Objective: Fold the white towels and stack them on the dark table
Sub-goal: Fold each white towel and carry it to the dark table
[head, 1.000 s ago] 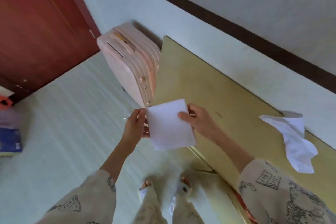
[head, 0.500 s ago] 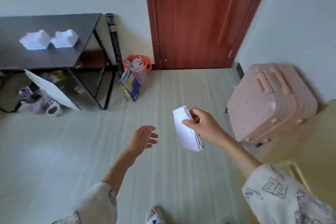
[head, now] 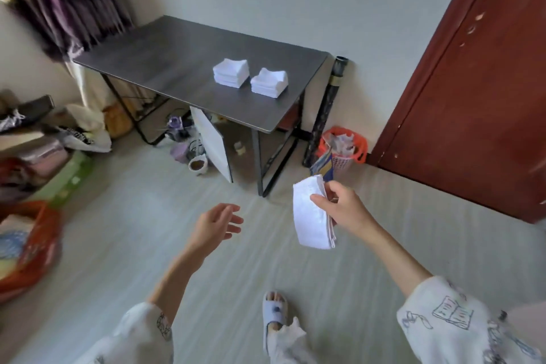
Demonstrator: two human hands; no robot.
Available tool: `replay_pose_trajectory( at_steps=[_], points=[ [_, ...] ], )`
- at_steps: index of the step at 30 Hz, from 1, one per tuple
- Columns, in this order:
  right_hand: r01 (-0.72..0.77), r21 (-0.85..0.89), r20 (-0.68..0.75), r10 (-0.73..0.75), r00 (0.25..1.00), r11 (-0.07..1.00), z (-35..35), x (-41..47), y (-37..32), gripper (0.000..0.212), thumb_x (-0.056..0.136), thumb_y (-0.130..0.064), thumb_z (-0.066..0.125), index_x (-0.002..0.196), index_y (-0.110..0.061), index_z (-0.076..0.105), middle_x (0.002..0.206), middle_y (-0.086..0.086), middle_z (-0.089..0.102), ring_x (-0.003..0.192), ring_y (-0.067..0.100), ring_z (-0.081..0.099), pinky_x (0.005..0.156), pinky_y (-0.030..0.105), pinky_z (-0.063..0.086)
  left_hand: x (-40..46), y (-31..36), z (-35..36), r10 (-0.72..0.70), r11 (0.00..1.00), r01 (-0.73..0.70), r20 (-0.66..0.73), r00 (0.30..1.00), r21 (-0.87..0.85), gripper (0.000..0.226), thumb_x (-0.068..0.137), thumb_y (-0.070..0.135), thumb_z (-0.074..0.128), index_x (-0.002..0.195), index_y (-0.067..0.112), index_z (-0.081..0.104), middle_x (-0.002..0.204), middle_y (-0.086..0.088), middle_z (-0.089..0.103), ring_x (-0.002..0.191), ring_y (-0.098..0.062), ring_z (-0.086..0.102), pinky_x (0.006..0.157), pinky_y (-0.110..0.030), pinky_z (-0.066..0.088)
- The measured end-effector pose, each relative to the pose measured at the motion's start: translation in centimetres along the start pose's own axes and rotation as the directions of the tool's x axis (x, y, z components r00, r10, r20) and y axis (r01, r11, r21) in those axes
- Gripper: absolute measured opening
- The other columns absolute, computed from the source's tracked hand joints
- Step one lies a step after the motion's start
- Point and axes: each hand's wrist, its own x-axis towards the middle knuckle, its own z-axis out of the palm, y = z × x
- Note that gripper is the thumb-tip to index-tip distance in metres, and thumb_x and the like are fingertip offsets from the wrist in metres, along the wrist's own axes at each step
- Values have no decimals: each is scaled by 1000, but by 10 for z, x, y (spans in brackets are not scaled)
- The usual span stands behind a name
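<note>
Above pale floor, right hand [head: 344,210] pinching folded white towel [head: 313,214] (soft, rectangular), left hand [head: 214,224] spread

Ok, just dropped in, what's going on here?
A person is carrying a folded towel, pinched in the right hand, across the room toward the dark table. The left hand is open and holds nothing. Two stacks of folded towels, the left stack and the right stack, already sit side by side on the table near its right end. The carried towel is not yet on either stack.
</note>
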Motion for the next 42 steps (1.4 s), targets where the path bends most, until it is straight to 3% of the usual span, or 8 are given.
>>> replay_pose_trajectory(
  at_steps=[3,6,17,25,30,34,37,42],
  points=[
    [20,-12,21,-20,1000,1000,11,79,-22,26,86,-24,62,87,1,54,74,3,53,71,17,50,65,32,41,59,18,-28,-8,1000,9,-45,999,13,24,99,17,36,101,11,59,89,-8,65,75,-18,63,71,-28,48],
    [44,-78,29,-41,999,996,21,150,-49,20,87,-27,61,76,-13,50,69,-5,50,66,14,47,62,29,37,118,44,-51,20,999,-16,-84,996,42,23,98,16,36,100,11,58,89,-8,64,74,-18,61,68,-26,46],
    [51,-89,99,-42,994,995,65,359,-116,20,88,-26,60,92,-6,58,82,0,60,77,15,54,64,22,38,312,88,-126,-10,999,13,-66,998,46,22,98,17,36,103,14,58,90,-4,64,78,-16,62,71,-25,48],
    [-80,-111,23,83,996,991,113,503,-153,27,91,-28,56,105,-5,55,105,11,62,97,24,60,71,28,51,485,109,-191,-57,997,53,79,995,57,23,97,14,36,98,15,59,88,-4,65,71,-14,60,69,-25,46],
    [-99,-90,48,104,993,991,133,571,-199,24,92,-30,54,111,-16,49,106,-6,54,95,12,56,72,20,51,573,132,-212,-158,987,157,183,970,18,20,97,22,41,104,16,59,105,-6,64,80,-16,63,70,-26,50],
    [-134,115,113,121,986,984,133,611,-219,18,92,-29,55,108,-23,50,107,-9,59,98,10,60,71,22,56,628,153,-207,-230,945,298,373,899,-134,49,95,48,36,131,15,44,125,-2,56,107,-21,59,89,-35,50],
    [-179,244,124,153,980,953,124,637,-217,20,92,-27,55,111,-22,53,107,-13,61,100,9,61,68,19,54,660,173,-196,-189,898,364,532,826,-248,53,91,58,31,119,19,54,118,0,64,107,-21,62,86,-36,51],
    [-293,256,69,285,956,921,104,667,-186,27,92,-28,54,117,-18,53,113,-4,60,102,14,60,78,27,55,703,189,-169,-153,921,316,533,832,-228,33,94,36,50,112,12,63,117,-14,63,104,-27,62,91,-48,51]
  ],
)
